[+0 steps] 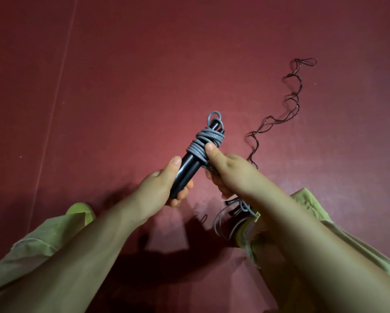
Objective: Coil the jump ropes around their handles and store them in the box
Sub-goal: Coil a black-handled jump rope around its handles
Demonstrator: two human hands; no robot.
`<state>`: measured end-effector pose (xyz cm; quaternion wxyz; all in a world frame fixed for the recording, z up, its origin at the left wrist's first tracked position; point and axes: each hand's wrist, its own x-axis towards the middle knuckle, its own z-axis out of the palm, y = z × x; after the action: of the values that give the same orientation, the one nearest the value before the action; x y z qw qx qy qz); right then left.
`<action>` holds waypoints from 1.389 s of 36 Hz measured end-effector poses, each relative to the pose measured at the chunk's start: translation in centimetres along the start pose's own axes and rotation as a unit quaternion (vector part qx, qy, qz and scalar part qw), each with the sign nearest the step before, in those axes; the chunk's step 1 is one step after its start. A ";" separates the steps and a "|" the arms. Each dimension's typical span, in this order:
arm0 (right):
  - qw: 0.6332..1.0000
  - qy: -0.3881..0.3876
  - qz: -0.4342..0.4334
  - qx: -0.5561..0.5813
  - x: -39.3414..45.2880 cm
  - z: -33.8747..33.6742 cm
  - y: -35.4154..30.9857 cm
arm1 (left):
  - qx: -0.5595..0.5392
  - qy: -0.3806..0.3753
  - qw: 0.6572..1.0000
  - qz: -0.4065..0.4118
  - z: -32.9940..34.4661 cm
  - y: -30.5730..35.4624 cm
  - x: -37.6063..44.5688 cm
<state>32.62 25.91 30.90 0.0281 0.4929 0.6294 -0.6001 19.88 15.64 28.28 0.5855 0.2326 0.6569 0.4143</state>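
Observation:
Two black jump rope handles (187,169) are held side by side, pointing up and to the right. My left hand (164,184) grips their lower end. Grey rope (206,141) is wound in several turns around their upper part, with a small loop poking out at the tip. My right hand (225,170) holds the rope beside the coil, its thumb pressing on the wraps. More loose grey rope (232,220) hangs under my right wrist near two small black ends. No box is in view.
A thin dark wavy rope (291,102) lies stretched out over the dark red floor (121,86) to the right, ending in a loop at the far end. My legs in light green trousers (38,240) frame the bottom corners.

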 end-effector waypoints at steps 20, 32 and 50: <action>0.997 -0.019 -0.067 0.029 -0.6 1.0 -0.1 | 0.196 0.093 0.969 0.119 -0.9 -1.3 1.1; 0.985 -0.002 -0.109 0.137 -0.8 0.1 -0.2 | -0.201 -0.235 0.945 -0.102 -1.2 -0.4 0.1; 0.988 -0.080 -0.079 0.108 -0.4 -0.3 -0.5 | -0.285 -0.237 0.916 -0.154 -0.5 1.1 -0.7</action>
<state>32.69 26.00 31.60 -0.0226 0.3918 0.5937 -0.7025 19.38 15.53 29.61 0.8218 0.0431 0.3810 0.4214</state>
